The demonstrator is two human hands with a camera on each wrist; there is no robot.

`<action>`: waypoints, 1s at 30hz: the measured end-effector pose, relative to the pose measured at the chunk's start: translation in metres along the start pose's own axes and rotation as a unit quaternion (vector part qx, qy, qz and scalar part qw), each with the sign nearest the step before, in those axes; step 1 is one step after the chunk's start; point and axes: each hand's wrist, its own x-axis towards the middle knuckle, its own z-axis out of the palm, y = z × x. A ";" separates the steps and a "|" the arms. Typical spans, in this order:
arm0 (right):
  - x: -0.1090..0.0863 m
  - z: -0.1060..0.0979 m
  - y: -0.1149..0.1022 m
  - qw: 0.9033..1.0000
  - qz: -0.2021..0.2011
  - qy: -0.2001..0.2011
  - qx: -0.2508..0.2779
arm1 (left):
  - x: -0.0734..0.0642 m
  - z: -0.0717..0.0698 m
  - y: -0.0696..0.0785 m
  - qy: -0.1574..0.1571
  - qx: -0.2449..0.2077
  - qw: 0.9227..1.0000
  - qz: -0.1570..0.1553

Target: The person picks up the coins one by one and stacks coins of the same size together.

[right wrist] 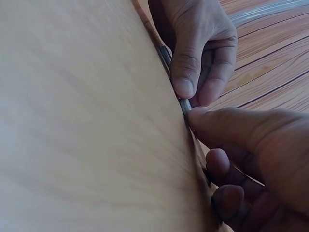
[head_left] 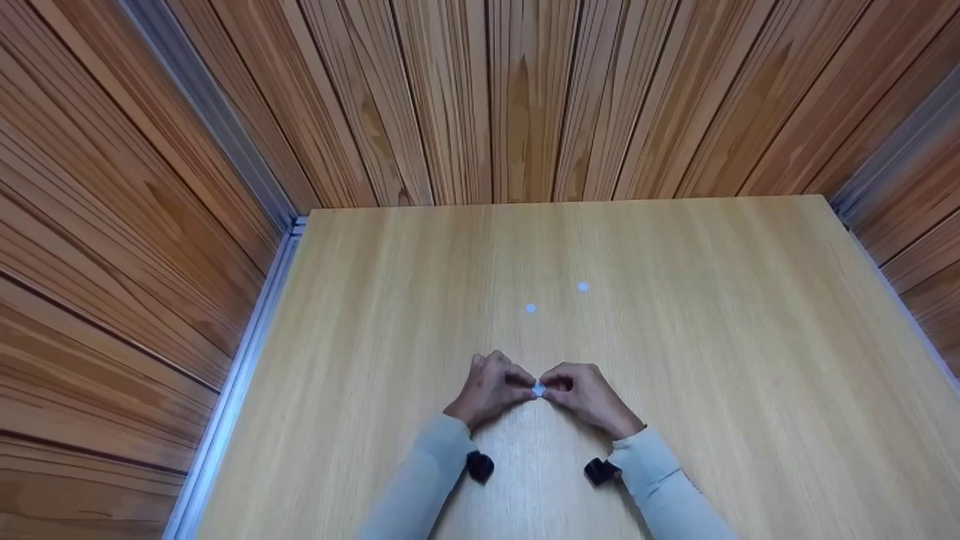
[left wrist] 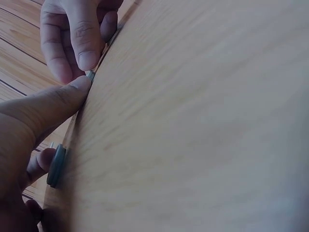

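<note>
Pale blue-white in the head view, the small disc (head_left: 538, 389) is at the lower centre of the frame, between the two hands. The left hand (head_left: 495, 384) pinches it narrowly from the left side, thumb against forefinger, and the right hand (head_left: 589, 390) does the same from the right. Most of the piece is covered, and I cannot tell if it touches the wooden tabletop (head_left: 720, 337) or is a little above it.

To do this hold well, I think both pinches should press lightly and equally at opposite edges, because a stronger push from one side could tilt so thin a piece or make it slip away. It seems good to have the fingertips at the same height, and the middle uncovered.

A nearer disc (head_left: 531, 308) and a farther disc (head_left: 583, 287) lie above the hands in the frame, well apart from the fingers, so the knuckles have enough room.
</note>
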 end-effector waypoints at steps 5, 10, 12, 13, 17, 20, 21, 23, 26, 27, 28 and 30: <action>0.000 0.000 0.000 1.000 -0.001 -0.001 0.001 | 0.000 0.001 -0.001 0.006 -0.003 1.000 0.010; 0.001 0.000 0.000 1.000 -0.002 -0.005 0.001 | -0.001 0.001 -0.002 0.015 -0.006 1.000 0.022; 0.001 0.000 -0.001 1.000 0.000 -0.006 -0.001 | -0.001 0.001 -0.001 0.012 -0.006 1.000 0.018; 0.001 0.000 -0.001 1.000 0.001 -0.007 -0.002 | -0.001 0.001 -0.001 0.011 -0.004 1.000 0.018; 0.001 -0.001 -0.002 1.000 0.003 -0.006 -0.007 | -0.001 0.000 -0.001 0.007 0.005 1.000 0.019; 0.001 -0.001 -0.002 1.000 0.003 -0.004 -0.008 | -0.001 0.000 -0.001 0.009 0.009 1.000 0.024; 0.001 -0.001 -0.002 1.000 0.004 -0.003 -0.007 | -0.001 0.000 -0.001 0.009 0.009 1.000 0.025; 0.001 0.000 -0.002 1.000 0.004 -0.004 -0.005 | -0.001 0.001 -0.001 0.008 0.006 1.000 0.022; 0.001 0.000 -0.001 1.000 0.004 -0.004 -0.003 | -0.001 0.001 -0.001 0.007 0.003 1.000 0.018; 0.001 0.000 -0.001 1.000 0.004 -0.004 -0.002 | -0.001 0.001 -0.001 0.006 0.002 1.000 0.017; 0.001 0.000 -0.001 1.000 0.003 -0.004 -0.002 | -0.001 0.001 -0.001 0.006 0.001 1.000 0.016; 0.001 0.001 0.000 1.000 0.002 -0.004 -0.003 | -0.001 0.001 0.000 0.006 0.002 1.000 0.016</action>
